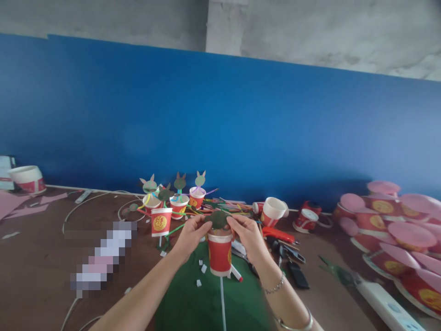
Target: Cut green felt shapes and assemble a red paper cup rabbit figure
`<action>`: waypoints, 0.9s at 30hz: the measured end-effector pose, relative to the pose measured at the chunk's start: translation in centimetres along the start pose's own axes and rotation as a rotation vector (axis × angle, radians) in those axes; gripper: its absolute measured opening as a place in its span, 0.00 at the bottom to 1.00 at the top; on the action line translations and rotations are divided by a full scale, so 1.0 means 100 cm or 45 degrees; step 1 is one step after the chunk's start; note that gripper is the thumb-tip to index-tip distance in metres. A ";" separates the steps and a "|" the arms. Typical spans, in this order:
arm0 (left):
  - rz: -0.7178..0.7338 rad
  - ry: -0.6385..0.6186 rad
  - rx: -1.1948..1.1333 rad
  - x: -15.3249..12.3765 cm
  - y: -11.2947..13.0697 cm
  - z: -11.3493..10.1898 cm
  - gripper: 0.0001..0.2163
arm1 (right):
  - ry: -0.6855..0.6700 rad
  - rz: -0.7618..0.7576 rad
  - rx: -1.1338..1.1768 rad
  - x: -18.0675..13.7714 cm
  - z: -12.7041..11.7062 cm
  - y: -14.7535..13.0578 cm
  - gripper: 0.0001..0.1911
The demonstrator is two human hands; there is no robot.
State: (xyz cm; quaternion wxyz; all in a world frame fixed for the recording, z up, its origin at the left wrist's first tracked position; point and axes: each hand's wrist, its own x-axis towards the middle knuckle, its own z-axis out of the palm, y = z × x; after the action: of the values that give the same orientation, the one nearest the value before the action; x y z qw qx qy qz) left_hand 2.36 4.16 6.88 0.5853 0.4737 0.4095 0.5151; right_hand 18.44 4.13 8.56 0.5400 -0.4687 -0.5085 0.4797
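My left hand [191, 233] and my right hand [246, 235] are raised over the table, both pinching a dark green paper cut-out [218, 219] from either side. The cut-out sits on top of a red paper cup [220, 253] with a gold emblem, which stands upside down just under my fingers. A white straw [222, 299] runs down from the cup over a green sheet [206, 299]. My right wrist wears a bracelet and a bangle.
Several red cups with animal-shaped toppers [172, 202] stand behind my hands among coloured straws [223, 207]. A red utility knife [277, 234], black tools [291, 259] and a white power strip [382, 301] lie to the right. Pink-lidded red bowls [396, 230] crowd the far right. A blue wall stands behind.
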 end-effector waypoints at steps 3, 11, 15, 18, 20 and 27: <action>0.028 0.019 -0.006 0.000 -0.001 0.000 0.14 | 0.030 -0.018 0.028 0.000 0.000 0.001 0.16; 0.142 0.073 -0.077 0.000 -0.009 0.002 0.12 | -0.110 -0.278 -0.107 -0.007 0.007 0.004 0.13; 0.189 0.138 -0.100 -0.001 -0.009 0.005 0.14 | -0.174 -0.257 -0.001 -0.009 0.008 0.004 0.12; 0.140 0.115 -0.112 -0.002 -0.007 0.004 0.16 | -0.200 -0.229 0.069 -0.009 0.008 0.007 0.11; 0.094 0.032 -0.120 -0.002 -0.007 0.003 0.16 | -0.192 -0.227 0.061 -0.009 0.008 0.009 0.12; 0.103 0.067 -0.141 -0.002 -0.006 0.001 0.15 | -0.157 -0.263 -0.034 -0.009 0.008 0.008 0.14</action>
State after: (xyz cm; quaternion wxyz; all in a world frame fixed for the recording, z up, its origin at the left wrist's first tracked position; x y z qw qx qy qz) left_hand 2.60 3.96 6.33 0.5781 0.4431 0.3762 0.5726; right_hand 17.57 3.31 7.72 0.5480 -0.3904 -0.5927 0.4427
